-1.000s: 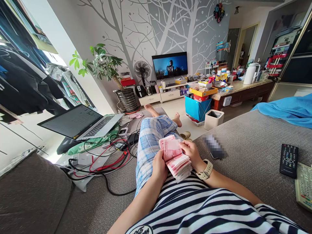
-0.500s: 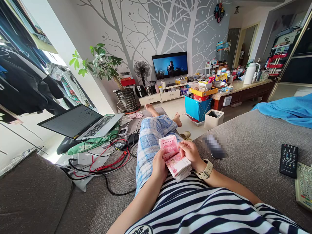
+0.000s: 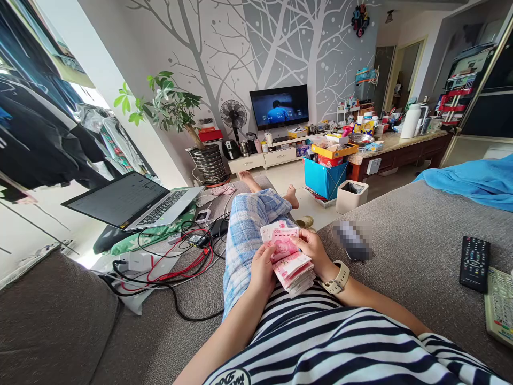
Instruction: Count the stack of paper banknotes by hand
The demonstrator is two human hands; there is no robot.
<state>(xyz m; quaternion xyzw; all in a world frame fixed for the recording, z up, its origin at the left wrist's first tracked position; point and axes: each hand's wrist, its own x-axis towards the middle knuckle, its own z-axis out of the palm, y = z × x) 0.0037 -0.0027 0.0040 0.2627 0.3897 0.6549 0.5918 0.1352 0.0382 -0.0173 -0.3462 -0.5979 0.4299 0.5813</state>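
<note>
The bundle of pink notes [image 3: 294,271] is up in the person's two hands, over the lap, just in front of the striped shirt [image 3: 316,329]. It is bent, so one end points up and the thick end hangs back toward the belly.

A moment ago, the front note [image 3: 285,244] was lined up with the ones behind it. Now it sticks out to the right, and the corners of other notes peek out behind it. To me, that means it is coming loose, and the notes are being leafed through bit by bit.

The left hand [image 3: 262,271] is closed around the bundle's left side, with the thumb on top. The right hand [image 3: 316,252] pinches the front note by its right edge. I can't see the fingers underneath.

The TV [image 3: 279,108] has changed too: now it shows someone in blue from behind.

On the couch [image 3: 412,251], a dark, blurred-out thing [image 3: 355,243] lies near the front edge, beside the right hand. A black remote [image 3: 475,263] is farther right. A laptop [image 3: 162,211] and a tangle of cables [image 3: 202,259] are on the left.
</note>
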